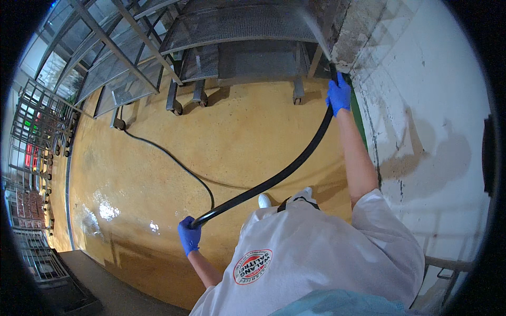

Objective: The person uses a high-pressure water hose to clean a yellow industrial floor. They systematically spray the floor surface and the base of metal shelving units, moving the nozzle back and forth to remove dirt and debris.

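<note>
Yellow-brown floor point(263, 121) is spread across most of the view, with shiny wet patches point(108, 208) seen at the left. It is bounded on the right by a white wall point(443, 79), whose paint is stained and worn, and a green strip point(359, 116) is run along the wall's foot. Across the top, metal racks point(242, 23) with mesh shelves are stood close together; more carts point(39, 116) are lined up at the far left. The lower edge is filled by a white shirt point(327, 247).

Over the floor, a thick black hose point(292, 166) is held in a wide curve, climbing from low left to upper right. Spray point(314, 32) is sent from its tip toward the racks' right end, close by the wall. A thin black line point(158, 147) is laid from under the racks toward the hose; whether the two are joined cannot be told.

Both hands are covered by blue gloves. The hose's lower visible end is gripped by the left hand point(188, 235); just behind the tip, it is clasped by the right hand point(339, 96). White shoes point(264, 200) are partly seen below the curve. Small wheels point(177, 108) are fitted under the racks.
</note>
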The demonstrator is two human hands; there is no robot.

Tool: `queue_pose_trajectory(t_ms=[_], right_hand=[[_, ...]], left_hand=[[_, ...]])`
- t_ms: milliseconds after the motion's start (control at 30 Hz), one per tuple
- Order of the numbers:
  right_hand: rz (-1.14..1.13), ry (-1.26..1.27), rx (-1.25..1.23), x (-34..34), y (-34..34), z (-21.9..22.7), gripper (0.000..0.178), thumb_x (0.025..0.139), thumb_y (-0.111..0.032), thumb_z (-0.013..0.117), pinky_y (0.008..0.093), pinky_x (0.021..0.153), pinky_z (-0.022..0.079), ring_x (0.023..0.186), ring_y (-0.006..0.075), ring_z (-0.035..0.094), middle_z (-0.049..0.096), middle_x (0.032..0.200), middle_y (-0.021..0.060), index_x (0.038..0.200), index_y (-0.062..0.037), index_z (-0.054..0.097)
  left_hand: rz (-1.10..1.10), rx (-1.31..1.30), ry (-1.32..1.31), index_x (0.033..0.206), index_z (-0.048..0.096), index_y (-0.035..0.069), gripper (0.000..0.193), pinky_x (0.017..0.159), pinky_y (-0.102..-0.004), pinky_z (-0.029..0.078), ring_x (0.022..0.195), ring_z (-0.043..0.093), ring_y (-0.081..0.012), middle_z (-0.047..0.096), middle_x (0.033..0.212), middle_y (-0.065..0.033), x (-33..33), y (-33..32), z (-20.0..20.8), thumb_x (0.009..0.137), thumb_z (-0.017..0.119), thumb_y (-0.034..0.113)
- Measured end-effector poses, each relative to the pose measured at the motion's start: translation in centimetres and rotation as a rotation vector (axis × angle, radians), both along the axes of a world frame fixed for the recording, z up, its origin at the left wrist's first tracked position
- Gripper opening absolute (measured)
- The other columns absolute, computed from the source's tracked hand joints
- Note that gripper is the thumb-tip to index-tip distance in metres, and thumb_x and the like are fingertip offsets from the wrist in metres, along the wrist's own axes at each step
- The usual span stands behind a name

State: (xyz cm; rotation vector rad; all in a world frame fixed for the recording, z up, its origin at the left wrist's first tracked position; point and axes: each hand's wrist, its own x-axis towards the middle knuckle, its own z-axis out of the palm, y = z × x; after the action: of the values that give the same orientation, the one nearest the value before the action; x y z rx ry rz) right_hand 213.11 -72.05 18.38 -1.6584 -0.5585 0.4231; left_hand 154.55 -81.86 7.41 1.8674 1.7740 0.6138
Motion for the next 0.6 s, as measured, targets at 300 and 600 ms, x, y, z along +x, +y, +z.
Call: queue_pose_trajectory(t_ms=[300, 600], right_hand=[[0.164, -0.035, -0.128, 1.0, 1.6, 5.7, 0.049, 0.083, -0.013, 0.050, 0.0310, 0.034, 0.036, 0.036, 0.0155, 0.044, 0.047, 0.056, 0.0040, 0.131, -0.0114, 0.043], [0.247, -0.080, -0.121, -0.1, 3.0, 7.6, 0.043, 0.084, -0.013, 0.049, 0.0325, 0.035, 0.038, 0.037, 0.0162, 0.046, 0.048, 0.057, 0.0059, 0.127, -0.0099, 0.045]], left_hand=[[-0.088, -0.002, -0.070, 0.060, 0.053, 0.003, 0.016, 0.043, -0.0294, 0.032, 0.049, 0.035, -0.0101, 0.039, 0.049, -0.0104, 2.3, 1.0, -1.1, 0.064, 0.068, 0.004], [-0.073, 0.015, -0.119, 0.059, 0.052, 0.003, 0.015, 0.044, -0.0295, 0.033, 0.048, 0.036, -0.0107, 0.039, 0.049, -0.0108, 2.0, 1.2, -2.4, 0.065, 0.067, 0.004]])
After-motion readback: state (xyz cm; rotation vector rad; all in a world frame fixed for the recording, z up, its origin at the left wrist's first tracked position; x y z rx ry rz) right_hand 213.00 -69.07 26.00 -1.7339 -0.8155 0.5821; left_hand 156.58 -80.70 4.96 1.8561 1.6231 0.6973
